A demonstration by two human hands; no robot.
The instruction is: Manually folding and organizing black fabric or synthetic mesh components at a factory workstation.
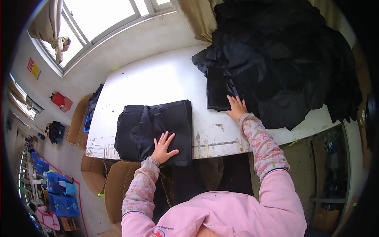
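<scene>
Btm ctr: pink top (241, 211), smooth cloth; patterned sleeve covers (265, 148), thin, crinkled, pale w/ pink print, run up both forearms; L hand (162, 150) just L of ctr, palm down, fingers apart, laid flat on a folded black stack (152, 122); stack is roughly square, layered at its R side, matte panels w/ a shinier, wrinkled strip down the middle, near edge hanging slightly past the surface (158, 77); R hand (237, 110) right of ctr, fingers also apart, fingertips over the lower edge of a second folded black bundle (216, 89), flat w/ straight L side; can't tell how firmly they press; surface is white, smooth, its front edge chipped & stained brown; big black fabric heap (292, 67) fills upper R, soft, creased, ragged-edged, overlapping the second bundle; lower L, open cardboard boxes (120, 183), brown, stiff-walled; far L, blue plastic bins (63, 193); top ctr, tan curtain (193, 19), satiny folds, beside a metal-framed window (104, 17), upper L.
</scene>
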